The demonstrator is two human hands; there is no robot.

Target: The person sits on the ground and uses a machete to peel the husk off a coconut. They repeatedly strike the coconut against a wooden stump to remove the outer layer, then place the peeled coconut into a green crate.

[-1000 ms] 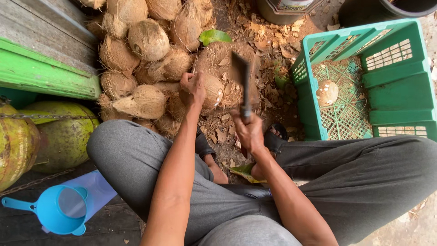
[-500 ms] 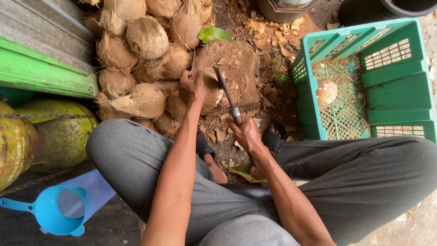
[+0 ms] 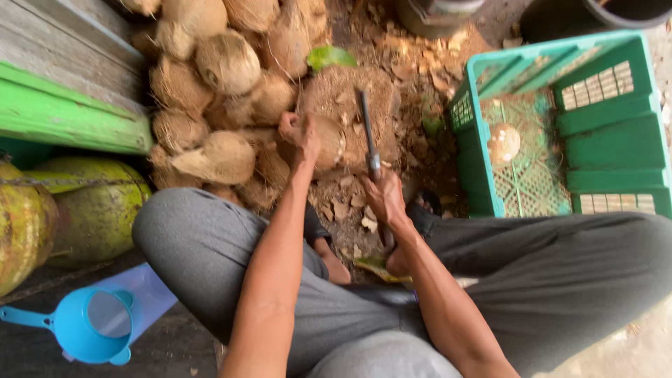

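Steel cleaver (image 3: 365, 129) points away, upright | right hand (image 3: 383, 197) grips handle | left hand (image 3: 299, 131) clasps coconut (image 3: 327, 142)

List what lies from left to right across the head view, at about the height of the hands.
Green coconuts → husked coconut pile → left hand on a coconut → cleaver in the right hand → green crate holding a peeled coconut.

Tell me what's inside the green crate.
One peeled coconut lies on the crate's mesh floor, with some husk fibres around it. The near corner is hidden behind the wall and the person's knee.
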